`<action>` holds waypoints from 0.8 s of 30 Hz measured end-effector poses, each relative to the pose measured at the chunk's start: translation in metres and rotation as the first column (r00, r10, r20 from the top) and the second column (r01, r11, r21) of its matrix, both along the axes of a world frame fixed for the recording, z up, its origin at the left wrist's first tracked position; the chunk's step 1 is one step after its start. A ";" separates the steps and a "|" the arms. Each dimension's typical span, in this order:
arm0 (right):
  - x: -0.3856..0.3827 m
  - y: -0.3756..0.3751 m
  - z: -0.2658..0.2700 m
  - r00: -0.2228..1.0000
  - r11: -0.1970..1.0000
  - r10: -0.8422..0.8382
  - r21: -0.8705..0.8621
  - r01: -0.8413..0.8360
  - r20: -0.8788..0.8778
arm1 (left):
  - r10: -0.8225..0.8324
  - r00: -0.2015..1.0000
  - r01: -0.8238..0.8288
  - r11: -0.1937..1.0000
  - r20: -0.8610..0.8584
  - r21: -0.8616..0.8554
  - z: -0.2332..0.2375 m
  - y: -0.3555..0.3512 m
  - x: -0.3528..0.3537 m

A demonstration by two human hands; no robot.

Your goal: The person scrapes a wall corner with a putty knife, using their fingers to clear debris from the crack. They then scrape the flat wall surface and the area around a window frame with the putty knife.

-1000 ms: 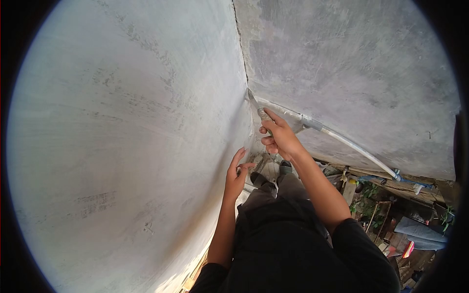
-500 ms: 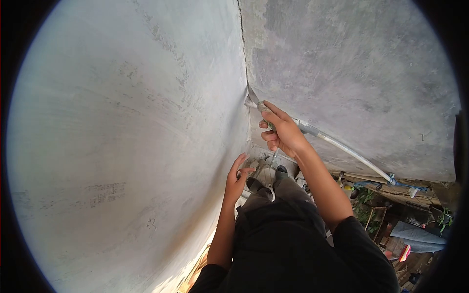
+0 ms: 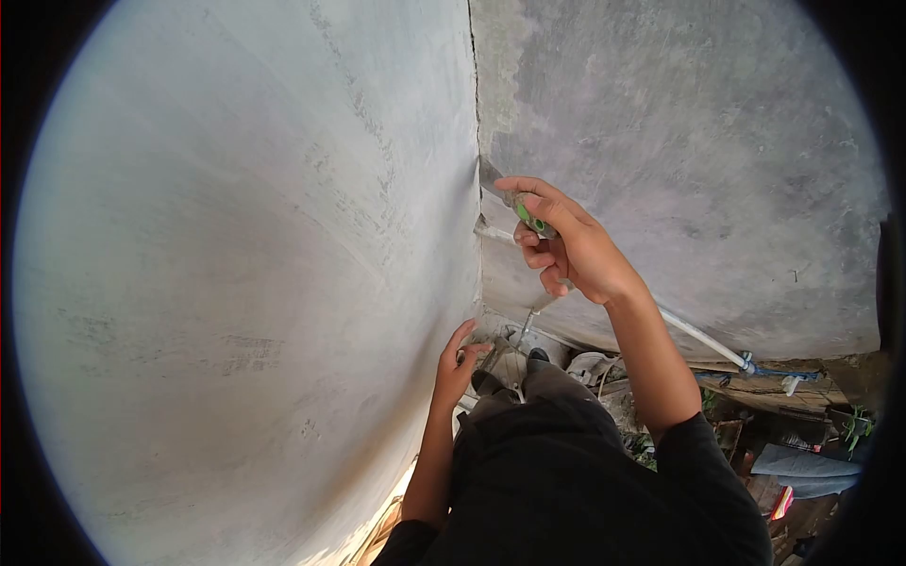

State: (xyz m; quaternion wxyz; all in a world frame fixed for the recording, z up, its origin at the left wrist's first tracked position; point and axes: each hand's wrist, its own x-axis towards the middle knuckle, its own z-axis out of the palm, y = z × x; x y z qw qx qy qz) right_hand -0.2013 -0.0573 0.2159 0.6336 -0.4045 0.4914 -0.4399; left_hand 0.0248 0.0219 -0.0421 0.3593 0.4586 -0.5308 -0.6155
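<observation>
My right hand [image 3: 566, 236] is wrapped round a putty knife [image 3: 534, 219] with a green and grey handle. Its blade points up and left, with the tip at the corner where the pale left wall [image 3: 236, 236] meets the grey right wall [image 3: 679, 160]. A dark crack [image 3: 474, 66] runs along that corner above the blade. Lower down, close to the left wall, my left hand [image 3: 458, 363] has thumb and fingers apart and holds nothing.
A whitish pipe [image 3: 698, 335] runs along the right wall behind my right hand, with a blue tie [image 3: 747, 362] at its end. My feet stand below, near rubble. At the lower right lie a grey-blue cloth [image 3: 802, 462], planks and plants.
My right hand and the knife have shifted slightly right, and the wrist has turned so that more of the green handle shows. My left hand has dropped slightly in view.
</observation>
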 end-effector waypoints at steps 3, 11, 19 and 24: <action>-0.010 -0.005 0.015 0.993 0.999 0.022 -0.046 -0.028 -0.114 | 0.023 0.999 -0.022 0.999 -0.023 0.023 -0.001 0.002 0.001; -0.017 -0.013 0.044 0.978 0.996 0.027 -0.074 -0.043 -0.208 | 0.031 1.000 -0.031 0.997 -0.004 0.069 0.004 0.004 0.003; -0.036 -0.005 0.109 0.963 0.921 -0.028 -0.381 -0.079 -0.267 | 0.030 1.000 -0.030 0.999 0.005 0.044 -0.002 0.003 0.002; -0.034 0.008 0.097 0.983 0.784 -0.138 -0.619 0.033 -0.122 | 0.024 1.000 -0.025 0.998 -0.007 -0.053 -0.014 0.004 0.000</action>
